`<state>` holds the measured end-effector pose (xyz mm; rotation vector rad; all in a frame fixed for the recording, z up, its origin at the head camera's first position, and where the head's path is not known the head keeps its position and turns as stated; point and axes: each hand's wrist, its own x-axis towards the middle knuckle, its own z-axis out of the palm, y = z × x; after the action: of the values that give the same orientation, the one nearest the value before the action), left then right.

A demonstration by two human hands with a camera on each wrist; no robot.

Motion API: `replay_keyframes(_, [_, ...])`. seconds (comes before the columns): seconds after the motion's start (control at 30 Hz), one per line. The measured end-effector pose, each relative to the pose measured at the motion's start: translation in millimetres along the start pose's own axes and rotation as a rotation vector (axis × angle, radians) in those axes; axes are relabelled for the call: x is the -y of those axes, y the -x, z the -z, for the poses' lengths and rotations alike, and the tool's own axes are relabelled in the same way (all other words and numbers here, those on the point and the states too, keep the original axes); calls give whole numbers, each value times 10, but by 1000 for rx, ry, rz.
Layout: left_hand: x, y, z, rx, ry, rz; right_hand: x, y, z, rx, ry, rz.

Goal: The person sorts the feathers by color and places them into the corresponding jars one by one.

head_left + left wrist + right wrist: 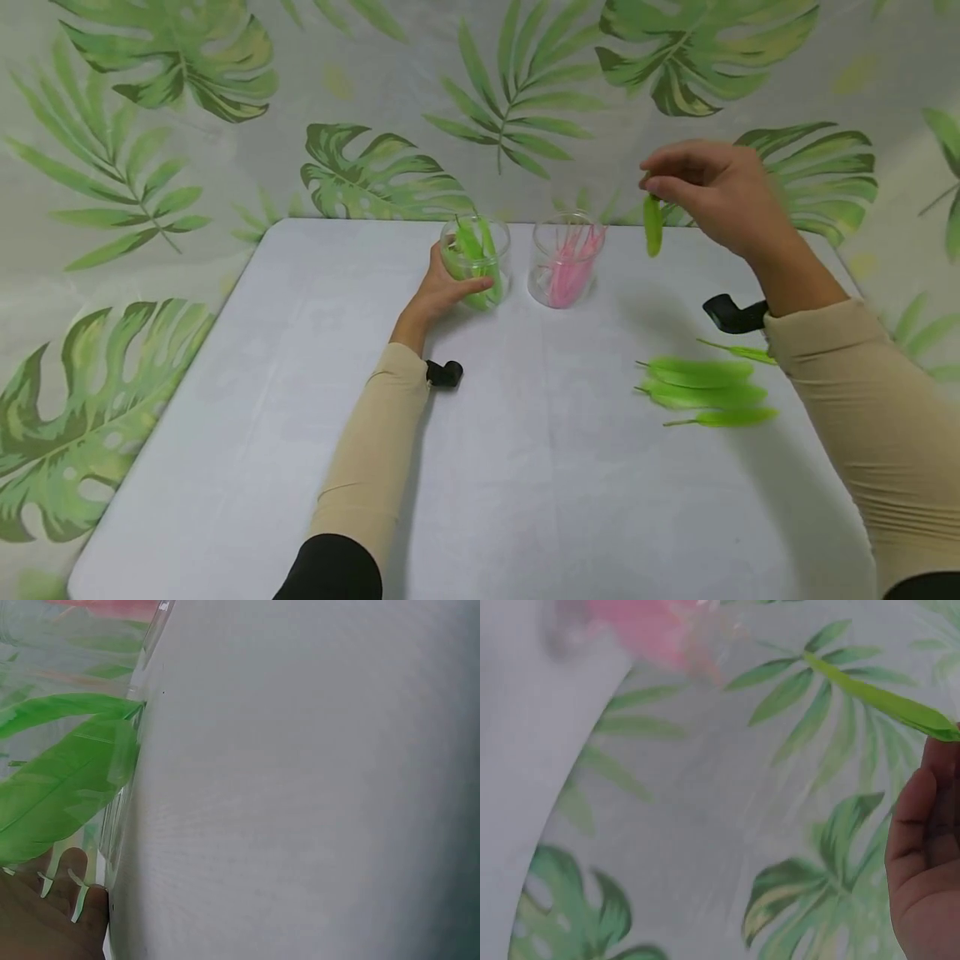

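Observation:
My left hand (442, 287) is wrapped around a clear cup (504, 250) that stands near the table's back edge with green feathers (480, 242) in it. In the left wrist view, fingers (73, 866) show behind the clear wall, below the green feathers (67, 780). Raised at the back right, my right hand (720, 196) pinches one green feather (653, 227) by its end, and it hangs downward. The right wrist view shows this feather (885, 697) beside the curled fingers (913, 814). More green feathers (705, 393) lie on the table under the right forearm.
A second clear cup (537, 279) holding pink feathers (572, 271) stands just right of the first. Both cups sit on a white-covered table (540, 467). Behind it hangs a leaf-patterned cloth (405, 67). Each wrist wears a small black camera mount (446, 374).

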<state>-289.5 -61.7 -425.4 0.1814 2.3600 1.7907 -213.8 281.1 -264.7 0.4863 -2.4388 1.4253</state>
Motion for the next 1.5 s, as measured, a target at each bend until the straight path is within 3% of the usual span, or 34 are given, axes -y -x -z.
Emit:
replay_keyframes(0.2, [50,-12,22,5,11,19,224,-384,-425,37,-112,28])
replay_keyframes(0.3, [48,-22,25,5,6,10,283,-536,-631,53,-198,-8])
replay_keyframes(0.47, [33,-26,25,8,14,3,319,-722,-951,52,-439,-98])
replay_keyframes(0.57, [29,-25,10,12,17,-3,259,-780,-1124,69,-505,-153])
replay_keyframes(0.9, [26,-26,-17,3,-12,-18,-20,-758,-1525,120,-399,-279])
replay_keyframes(1.1, [23,-26,15,-2,-7,-48,-55,-729,-1698,142,-348,-275])
replay_keyframes(1.5, [-8,-6,-6,8,11,-46,-60,-693,-1763,164,-341,-270])
